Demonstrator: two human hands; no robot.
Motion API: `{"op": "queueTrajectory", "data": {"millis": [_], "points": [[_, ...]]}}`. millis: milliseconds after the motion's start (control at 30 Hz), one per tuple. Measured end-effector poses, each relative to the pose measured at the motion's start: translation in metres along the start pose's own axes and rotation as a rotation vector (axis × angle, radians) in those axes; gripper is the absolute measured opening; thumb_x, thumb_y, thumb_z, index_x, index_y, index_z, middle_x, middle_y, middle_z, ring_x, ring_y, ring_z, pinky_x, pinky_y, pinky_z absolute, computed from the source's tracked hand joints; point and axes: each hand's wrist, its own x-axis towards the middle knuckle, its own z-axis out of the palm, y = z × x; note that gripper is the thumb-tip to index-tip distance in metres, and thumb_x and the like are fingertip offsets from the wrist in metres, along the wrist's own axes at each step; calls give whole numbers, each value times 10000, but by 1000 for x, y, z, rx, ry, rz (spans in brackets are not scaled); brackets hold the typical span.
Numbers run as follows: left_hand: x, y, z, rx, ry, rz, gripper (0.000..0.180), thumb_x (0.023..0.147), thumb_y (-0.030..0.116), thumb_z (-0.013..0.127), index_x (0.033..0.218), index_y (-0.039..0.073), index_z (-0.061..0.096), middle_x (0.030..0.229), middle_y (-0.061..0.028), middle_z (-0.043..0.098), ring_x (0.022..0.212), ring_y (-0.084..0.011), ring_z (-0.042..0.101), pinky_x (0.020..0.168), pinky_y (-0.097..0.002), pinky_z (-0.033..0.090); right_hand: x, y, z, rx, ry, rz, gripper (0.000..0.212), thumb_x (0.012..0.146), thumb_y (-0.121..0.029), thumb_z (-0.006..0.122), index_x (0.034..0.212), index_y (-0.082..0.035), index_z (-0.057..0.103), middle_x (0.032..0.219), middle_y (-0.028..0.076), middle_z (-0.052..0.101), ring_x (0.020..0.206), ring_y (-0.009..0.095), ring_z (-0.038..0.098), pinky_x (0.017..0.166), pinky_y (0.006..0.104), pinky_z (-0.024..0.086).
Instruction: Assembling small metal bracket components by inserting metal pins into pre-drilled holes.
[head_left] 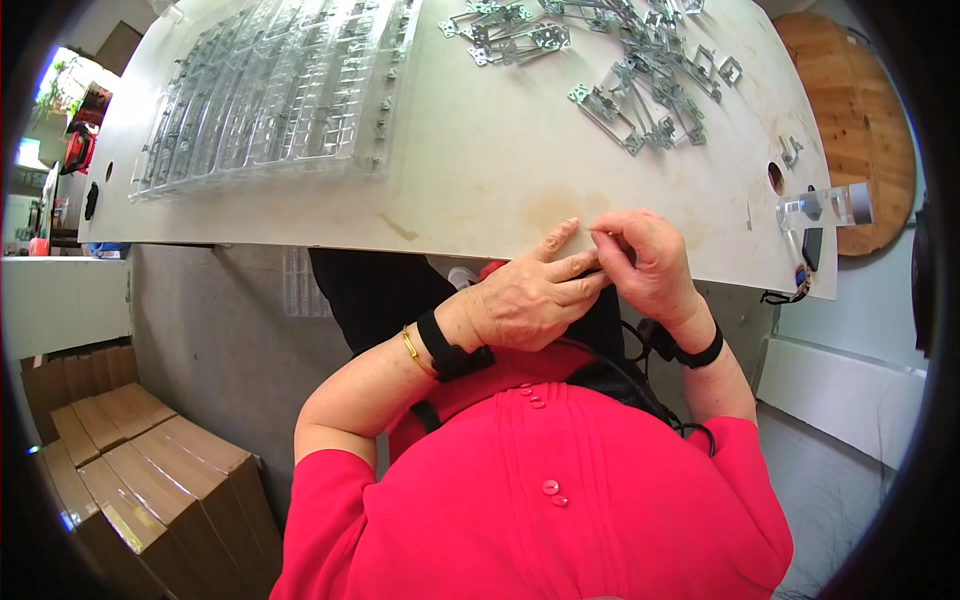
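My left hand (530,298) and my right hand (648,262) meet at the near edge of a white worktable (480,170). The right hand's fingers are curled and pinched together; what they pinch is too small to make out. My left hand lies against it, thumb resting on the table edge, fingers touching the right hand. A black band sits on each wrist, and a gold bangle on the left. A heap of small metal brackets (640,70) lies at the far right of the table. A stack of clear plastic trays (280,90) lies at the far left.
A round wooden stool top (855,120) stands past the table's right end. A clear plastic block (825,205) sits at the table's right corner beside a hole (776,178). Several cardboard boxes (130,470) are stacked on the floor at lower left.
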Motion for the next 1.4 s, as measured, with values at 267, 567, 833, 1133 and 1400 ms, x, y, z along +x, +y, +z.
{"op": "queueTrajectory", "data": {"millis": [267, 567, 833, 1133, 1400], "points": [[-2, 3, 0, 50, -151, -43, 121, 759, 113, 673, 801, 13, 727, 808, -83, 658, 1296, -273, 618, 1320, -653, 254, -7, -6, 2, 22, 38, -4, 172, 889, 38, 742, 988, -79, 663, 706, 61, 631, 588, 259, 587, 617, 371, 459], [-2, 7, 15, 341, -152, -18, 113, 692, 145, 649, 652, 53, 702, 688, -56, 615, 1197, -274, 638, 1312, -662, 283, -13, -8, 12, -66, 29, -100, 180, 889, 26, 740, 1004, -80, 650, 700, 70, 629, 597, 276, 623, 620, 384, 463], [-2, 9, 11, 279, -209, -59, 155, 715, 119, 651, 769, -2, 731, 822, -91, 674, 1224, -287, 635, 1325, -648, 250, -11, -7, 11, -110, 51, -57, 177, 891, 15, 741, 1002, -80, 641, 694, 70, 628, 614, 290, 626, 614, 390, 458], [1, 9, 11, 309, -172, -50, 144, 707, 132, 651, 724, 8, 720, 771, -87, 671, 1196, -284, 646, 1321, -635, 273, -11, -8, 11, -97, 39, -39, 168, 885, 21, 734, 978, -79, 635, 687, 76, 615, 614, 294, 625, 622, 391, 460], [-1, 10, 12, 319, -242, -80, 223, 748, 128, 640, 885, 3, 766, 893, -62, 727, 1211, -250, 658, 1345, -633, 205, -9, -10, 14, -114, 32, -112, 161, 886, 21, 725, 976, -78, 636, 687, 75, 610, 614, 291, 622, 627, 401, 460]]}}
